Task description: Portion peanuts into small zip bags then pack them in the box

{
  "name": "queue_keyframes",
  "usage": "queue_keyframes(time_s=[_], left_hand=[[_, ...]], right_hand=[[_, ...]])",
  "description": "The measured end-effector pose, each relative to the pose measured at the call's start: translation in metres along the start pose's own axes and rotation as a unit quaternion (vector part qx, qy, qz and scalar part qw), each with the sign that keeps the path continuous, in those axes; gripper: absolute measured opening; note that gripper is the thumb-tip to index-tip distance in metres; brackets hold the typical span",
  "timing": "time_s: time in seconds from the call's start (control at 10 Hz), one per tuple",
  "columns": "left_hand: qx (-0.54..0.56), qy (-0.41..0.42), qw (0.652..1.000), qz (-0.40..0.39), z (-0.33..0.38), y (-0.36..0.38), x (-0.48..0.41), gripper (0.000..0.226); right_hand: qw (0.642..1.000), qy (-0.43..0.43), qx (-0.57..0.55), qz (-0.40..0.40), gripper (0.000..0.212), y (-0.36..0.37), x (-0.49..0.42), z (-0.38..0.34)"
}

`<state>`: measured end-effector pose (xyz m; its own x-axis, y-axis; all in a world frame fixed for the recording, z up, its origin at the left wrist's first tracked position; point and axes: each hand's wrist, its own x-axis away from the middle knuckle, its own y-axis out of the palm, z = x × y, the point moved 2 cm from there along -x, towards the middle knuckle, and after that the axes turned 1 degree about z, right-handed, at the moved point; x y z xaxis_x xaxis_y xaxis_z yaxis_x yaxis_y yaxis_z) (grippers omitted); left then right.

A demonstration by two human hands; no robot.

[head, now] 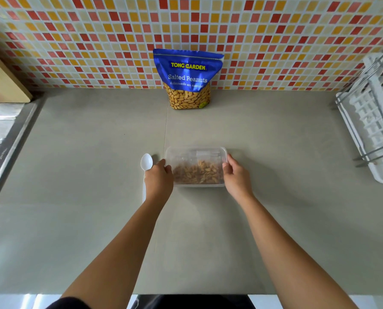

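The clear box [196, 150] sits on the counter [92, 157], its long axis running left to right, squarely between the hands. The left hand [159, 180] curls its fingers against the left end wall and the right hand [236, 175] against the right, both gripping it. The peanuts [197, 172] inside may be bagged, but the blur leaves that unsure.

The box [195, 155] sits mid-bench [74, 175] with peanuts [197, 173] in it, the left hand [158, 180] at its left side, the right hand [237, 177] at its right. The spoon [146, 162] lies just left, partly under the left hand. Behind, the peanut bag [188, 79] stands against the wall [97, 41]; a rack [373, 121] sits far right.
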<state>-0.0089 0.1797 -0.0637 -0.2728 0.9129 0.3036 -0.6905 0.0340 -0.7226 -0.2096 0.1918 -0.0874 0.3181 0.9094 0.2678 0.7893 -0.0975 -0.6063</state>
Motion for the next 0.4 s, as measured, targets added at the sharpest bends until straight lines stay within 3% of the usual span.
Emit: queue_keyframes(time_s=[0.2, 0.4], left_hand=[[-0.002, 0.061, 0.998, 0.015, 0.0007, -0.0003, 0.0027, 0.043], [-0.087, 0.11, 0.99, 0.016, 0.0029, 0.0005, 0.0028, 0.039]], right_hand=[[0.997, -0.07, -0.012, 0.016, 0.042, -0.0006, 0.0008, 0.0026], [0.981, -0.144, 0.119, 0.045, 0.036, -0.0022, 0.0003, 0.0012]])
